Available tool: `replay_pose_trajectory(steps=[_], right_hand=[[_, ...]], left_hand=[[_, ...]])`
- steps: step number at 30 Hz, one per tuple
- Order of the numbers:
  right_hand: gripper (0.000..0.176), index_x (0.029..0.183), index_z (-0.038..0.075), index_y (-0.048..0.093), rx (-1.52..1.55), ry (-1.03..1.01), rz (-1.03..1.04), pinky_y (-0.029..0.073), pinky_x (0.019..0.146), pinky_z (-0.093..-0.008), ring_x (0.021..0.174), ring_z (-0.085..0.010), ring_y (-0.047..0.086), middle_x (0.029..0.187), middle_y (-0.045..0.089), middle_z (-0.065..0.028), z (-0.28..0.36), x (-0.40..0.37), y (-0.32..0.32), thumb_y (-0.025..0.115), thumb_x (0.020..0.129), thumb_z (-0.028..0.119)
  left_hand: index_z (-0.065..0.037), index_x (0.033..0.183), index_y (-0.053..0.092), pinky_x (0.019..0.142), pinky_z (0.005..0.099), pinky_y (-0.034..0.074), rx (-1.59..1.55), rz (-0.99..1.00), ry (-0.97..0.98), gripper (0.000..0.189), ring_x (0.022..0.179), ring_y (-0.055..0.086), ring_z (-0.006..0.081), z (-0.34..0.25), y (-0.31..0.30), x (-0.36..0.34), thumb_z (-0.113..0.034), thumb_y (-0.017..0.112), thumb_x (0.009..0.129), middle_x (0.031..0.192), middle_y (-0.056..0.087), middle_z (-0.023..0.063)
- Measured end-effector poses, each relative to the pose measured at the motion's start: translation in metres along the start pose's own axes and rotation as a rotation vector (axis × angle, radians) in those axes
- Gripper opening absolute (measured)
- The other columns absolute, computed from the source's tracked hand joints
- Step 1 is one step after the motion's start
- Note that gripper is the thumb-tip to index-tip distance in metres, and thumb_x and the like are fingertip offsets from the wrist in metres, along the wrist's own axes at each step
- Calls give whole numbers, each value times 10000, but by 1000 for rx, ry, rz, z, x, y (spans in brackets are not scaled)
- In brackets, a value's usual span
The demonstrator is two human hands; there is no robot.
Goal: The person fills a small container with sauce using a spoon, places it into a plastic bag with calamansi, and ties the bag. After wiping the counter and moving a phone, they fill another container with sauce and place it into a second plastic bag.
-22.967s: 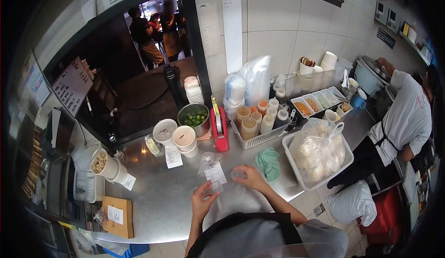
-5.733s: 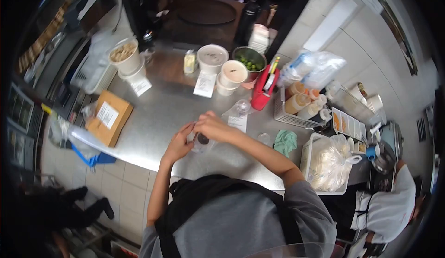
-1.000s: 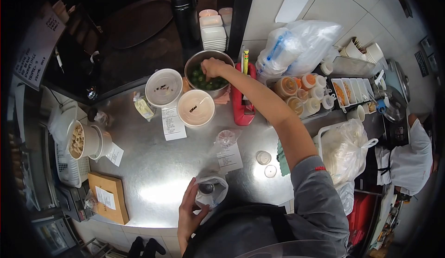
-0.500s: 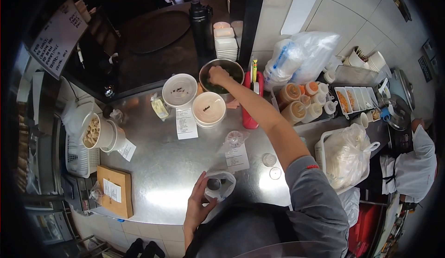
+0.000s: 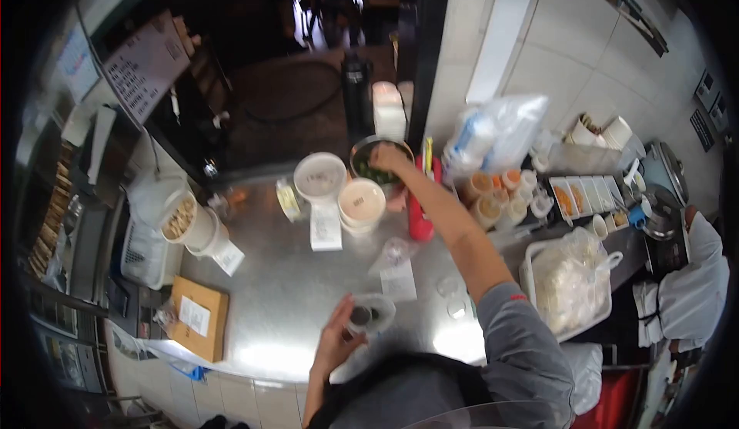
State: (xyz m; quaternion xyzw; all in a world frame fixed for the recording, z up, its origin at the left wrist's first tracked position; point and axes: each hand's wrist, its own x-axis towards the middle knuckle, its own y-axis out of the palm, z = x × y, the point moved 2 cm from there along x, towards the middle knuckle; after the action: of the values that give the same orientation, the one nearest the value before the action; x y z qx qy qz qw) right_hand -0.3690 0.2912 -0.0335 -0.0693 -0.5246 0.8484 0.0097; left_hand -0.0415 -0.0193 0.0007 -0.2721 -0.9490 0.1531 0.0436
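Observation:
My left hand [image 5: 336, 342] is closed on the side of a clear plastic bag [image 5: 382, 311] near the counter's front edge. The bag's mouth gapes upward, and a small round dark-looking cup [image 5: 359, 316] shows inside it. My right arm stretches across the counter, and my right hand [image 5: 389, 156] is down in a metal pot [image 5: 356, 152] of dark green leafy bits [image 5: 375, 173]. Its fingers are bent together, and what they grip is hidden. Right beside the pot stand a lidded paper bowl [image 5: 362, 200] and another white bowl [image 5: 320, 175].
A red tape dispenser [image 5: 420, 217] stands beneath my right forearm. Sauce bottles [image 5: 486, 207], a basket of bagged goods [image 5: 571, 284] and a topping tray [image 5: 585, 196] line the right side. At left are stacked tubs [image 5: 185, 225] and a brown paper bag [image 5: 200, 319]. Another person [image 5: 685, 290] works at far right.
The view has tilted up, so everything sits lower in the picture. My right hand is still in the pot, and my left still holds the bag.

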Motion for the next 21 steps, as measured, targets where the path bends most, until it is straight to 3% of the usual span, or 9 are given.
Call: replay_pose_trajectory(steps=[2,5,10,13,16,17,18,19,21], right_hand=[[479,1051,40,603,-86,-73,66,467,872,-440,1051,-357,554,1107,583,-202,8,8,9,695,704,357],[465,1058,60,607,-113,-15,73,472,877,-422,1037,-331,574,1118,586,-188,8,30,27,696,692,333],[479,1076,41,592,-211,41,153,476,873,-403,1042,-324,573,1164,565,-183,35,20,5,685,680,294],[418,999,47,633,-146,27,-10,492,825,-395,954,-318,613,1047,620,-184,14,27,8,678,672,304],[303,775,66,673,252,-115,-136,502,674,-399,712,-292,651,707,644,-171,2,4,-22,680,666,349],[289,790,45,657,464,-209,-226,480,575,-338,615,-201,627,658,639,-120,12,-24,-39,687,711,321],[250,798,30,644,697,-220,-162,417,488,-260,527,-93,540,584,593,-55,34,-73,-68,685,763,274],[202,842,22,632,787,-302,-160,362,453,-209,502,-41,472,560,542,-2,49,-111,-81,670,799,215],[153,931,0,606,968,-457,98,369,476,-179,552,-18,469,692,555,41,71,-184,-88,646,815,91]], left_hand=[[-35,1319,390,551,246,513,-3,-9,40,734,696,630,155,9,-1,-2,80,680,655,1422,310,132],[-34,1317,394,559,247,512,-70,-12,-54,710,704,627,149,3,-1,-7,65,679,674,1420,317,117],[-31,1308,404,577,245,512,-59,-41,-33,683,712,629,150,7,0,-2,53,672,686,1415,323,120],[-28,1311,397,591,251,519,-33,-34,3,691,786,634,180,2,1,-1,51,675,683,1411,325,132],[-34,1317,387,612,255,531,28,-5,73,710,907,622,214,11,1,0,51,681,677,1412,319,140],[-37,1322,382,623,258,537,29,4,95,721,968,608,228,13,1,2,51,684,673,1412,318,145],[-39,1327,377,631,260,540,74,-11,123,722,1003,593,235,18,0,5,56,674,677,1413,314,148],[-41,1332,371,638,263,544,112,-21,142,722,1039,578,242,22,1,4,61,665,680,1415,311,150],[-31,1337,365,641,259,543,0,-8,75,709,1066,556,245,22,1,4,77,633,689,1423,298,144]])
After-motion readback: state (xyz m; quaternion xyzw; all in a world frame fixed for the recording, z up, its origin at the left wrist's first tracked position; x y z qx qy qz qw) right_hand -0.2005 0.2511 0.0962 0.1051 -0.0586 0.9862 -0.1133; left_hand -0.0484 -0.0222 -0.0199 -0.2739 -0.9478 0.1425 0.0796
